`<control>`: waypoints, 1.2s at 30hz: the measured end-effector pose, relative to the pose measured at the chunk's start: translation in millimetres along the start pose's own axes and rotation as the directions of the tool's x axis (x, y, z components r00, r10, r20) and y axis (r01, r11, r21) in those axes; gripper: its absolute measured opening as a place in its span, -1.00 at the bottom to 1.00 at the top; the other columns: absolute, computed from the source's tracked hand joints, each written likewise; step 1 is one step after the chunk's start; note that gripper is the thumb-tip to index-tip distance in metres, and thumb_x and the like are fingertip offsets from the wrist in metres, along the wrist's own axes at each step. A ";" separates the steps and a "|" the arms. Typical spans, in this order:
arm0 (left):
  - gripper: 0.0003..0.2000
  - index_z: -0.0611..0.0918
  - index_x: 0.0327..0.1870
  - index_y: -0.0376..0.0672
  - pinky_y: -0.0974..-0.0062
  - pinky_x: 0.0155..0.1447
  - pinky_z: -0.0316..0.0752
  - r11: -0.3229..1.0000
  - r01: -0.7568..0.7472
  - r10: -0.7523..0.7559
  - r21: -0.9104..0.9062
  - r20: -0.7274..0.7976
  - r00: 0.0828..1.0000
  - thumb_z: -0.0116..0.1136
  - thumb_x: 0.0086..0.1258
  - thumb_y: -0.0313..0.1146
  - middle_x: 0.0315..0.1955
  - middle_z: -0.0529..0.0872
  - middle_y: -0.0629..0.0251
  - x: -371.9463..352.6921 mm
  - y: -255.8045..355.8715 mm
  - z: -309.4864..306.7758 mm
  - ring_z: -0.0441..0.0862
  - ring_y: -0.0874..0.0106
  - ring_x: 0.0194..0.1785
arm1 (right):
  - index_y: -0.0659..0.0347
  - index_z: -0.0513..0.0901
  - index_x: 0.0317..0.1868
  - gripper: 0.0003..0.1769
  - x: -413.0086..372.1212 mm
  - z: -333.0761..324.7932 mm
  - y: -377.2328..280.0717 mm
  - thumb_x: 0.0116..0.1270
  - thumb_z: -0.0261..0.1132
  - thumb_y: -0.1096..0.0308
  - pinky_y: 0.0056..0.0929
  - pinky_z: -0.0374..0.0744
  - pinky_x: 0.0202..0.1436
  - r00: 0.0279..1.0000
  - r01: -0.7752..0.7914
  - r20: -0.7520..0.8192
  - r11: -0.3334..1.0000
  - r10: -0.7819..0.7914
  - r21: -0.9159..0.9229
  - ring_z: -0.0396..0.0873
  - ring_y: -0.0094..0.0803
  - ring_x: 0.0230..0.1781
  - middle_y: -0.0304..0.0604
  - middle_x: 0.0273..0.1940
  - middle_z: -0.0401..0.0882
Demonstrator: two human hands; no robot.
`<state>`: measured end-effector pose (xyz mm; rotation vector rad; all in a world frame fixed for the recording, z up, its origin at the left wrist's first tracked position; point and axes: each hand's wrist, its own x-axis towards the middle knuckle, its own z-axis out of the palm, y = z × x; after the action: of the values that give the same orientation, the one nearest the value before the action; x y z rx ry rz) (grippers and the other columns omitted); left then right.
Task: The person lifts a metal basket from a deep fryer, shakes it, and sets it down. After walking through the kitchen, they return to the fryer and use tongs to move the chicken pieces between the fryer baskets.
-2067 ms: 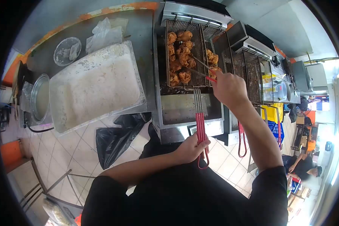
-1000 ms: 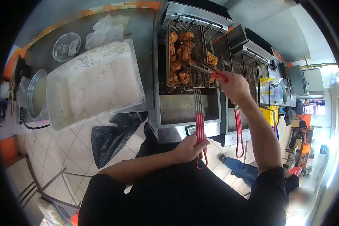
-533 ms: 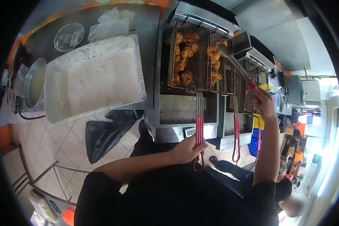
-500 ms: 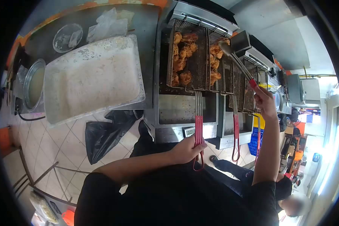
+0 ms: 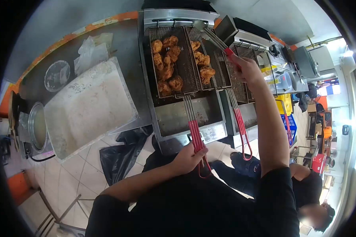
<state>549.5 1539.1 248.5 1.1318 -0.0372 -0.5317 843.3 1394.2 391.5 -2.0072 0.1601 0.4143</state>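
My left hand [image 5: 188,158] is wrapped round the red handle of the left fryer basket [image 5: 188,59]. Several browned pieces of fried chicken [image 5: 167,70] lie in that wire basket. My right hand [image 5: 247,70] grips metal tongs [image 5: 215,38] by their red end. Their tips are over the back end of the middle basket [image 5: 224,73], apart from the chicken [image 5: 201,59] inside it. Its own red handle [image 5: 241,124] sticks out toward me, untouched. Both baskets hang above the fryer, near its back rail.
On the left counter stands a large flour-dusted tray [image 5: 91,102], with a clear bowl [image 5: 57,76] and plastic bags [image 5: 91,53] behind it. A metal bowl of liquid [image 5: 38,128] is farther left. A black bag [image 5: 118,160] is on the tiled floor. Another person [image 5: 306,185] is at the right.
The view has turned, so the fryer now appears farther left. The tongs' tips have moved from near the chicken toward the middle basket's back end. My left hand keeps its grip.
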 end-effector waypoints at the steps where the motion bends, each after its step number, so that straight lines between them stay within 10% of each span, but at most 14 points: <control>1: -0.76 0.43 -0.07 -0.27 0.49 -0.28 0.56 1.000 -0.014 0.014 -0.005 -0.003 1.000 -0.01 0.62 -0.23 -0.35 0.64 0.19 0.8 -1.1 0.4 0.67 0.45 -0.41 | 0.25 0.70 -0.14 -0.61 -13.8 -5.3 -5.0 0.44 0.27 0.03 -0.55 0.21 -0.62 0.999 0.046 0.029 0.986 -0.042 -0.163 0.27 -0.64 -0.68 -0.39 -0.55 0.40; 11: -0.72 0.48 -0.14 -0.23 0.52 -0.30 0.55 0.997 -0.056 0.056 -0.053 0.006 0.998 -0.01 0.61 -0.16 -0.40 0.61 0.28 2.1 -2.4 1.1 0.64 0.49 -0.43 | 0.19 0.72 -0.20 -0.68 -111.9 29.4 -19.5 0.27 0.32 0.10 -0.11 0.61 -0.14 0.932 0.359 0.296 0.402 -0.210 -0.842 0.68 0.08 -0.28 0.10 -0.36 0.69; 20: -0.74 0.49 -0.15 -0.24 0.52 -0.29 0.55 0.996 -0.041 0.042 -0.078 0.012 0.999 0.00 0.61 -0.19 -0.40 0.61 0.27 2.5 -0.9 1.6 0.64 0.49 -0.42 | 0.19 0.74 -0.39 -0.73 -71.1 84.3 -24.3 0.26 0.32 0.15 -0.12 0.67 -0.14 0.883 0.423 0.424 -0.051 -0.201 -0.905 0.72 0.00 -0.30 0.07 -0.41 0.70; 29: -0.76 0.48 -0.13 -0.24 0.51 -0.30 0.54 0.997 -0.076 0.076 0.028 0.002 0.997 0.01 0.61 -0.20 -0.41 0.63 0.27 2.2 -4.3 -3.0 0.64 0.50 -0.41 | 0.14 0.70 -0.22 -0.77 -88.9 55.3 -15.2 0.36 0.27 0.16 -0.12 0.65 -0.25 0.830 0.401 0.298 0.134 -0.472 -0.906 0.71 -0.01 -0.40 0.01 -0.47 0.69; 32: -0.76 0.47 -0.12 -0.23 0.51 -0.30 0.54 0.994 -0.090 0.091 0.068 -0.011 0.996 0.00 0.61 -0.20 -0.41 0.63 0.27 2.2 -2.9 -3.4 0.64 0.51 -0.41 | 0.16 0.71 -0.26 -0.76 -113.5 49.4 -42.0 0.33 0.29 0.16 -0.11 0.64 -0.24 0.868 0.447 0.305 0.349 -0.393 -0.824 0.71 -0.04 -0.39 -0.01 -0.47 0.69; 36: -0.77 0.47 -0.13 -0.22 0.51 -0.29 0.54 0.999 -0.046 0.046 0.013 -0.006 0.999 -0.01 0.62 -0.21 -0.40 0.61 0.28 2.8 0.8 0.1 0.63 0.51 -0.41 | 0.21 0.73 -0.32 -0.76 -109.2 59.6 -52.1 0.24 0.33 0.19 -0.13 0.64 -0.18 0.858 0.502 0.453 0.208 -0.243 -0.839 0.72 -0.04 -0.31 0.00 -0.45 0.69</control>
<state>552.3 1538.1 248.6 1.1424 -0.0616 -0.4877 743.6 1463.6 450.1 -3.0281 -0.9962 0.4497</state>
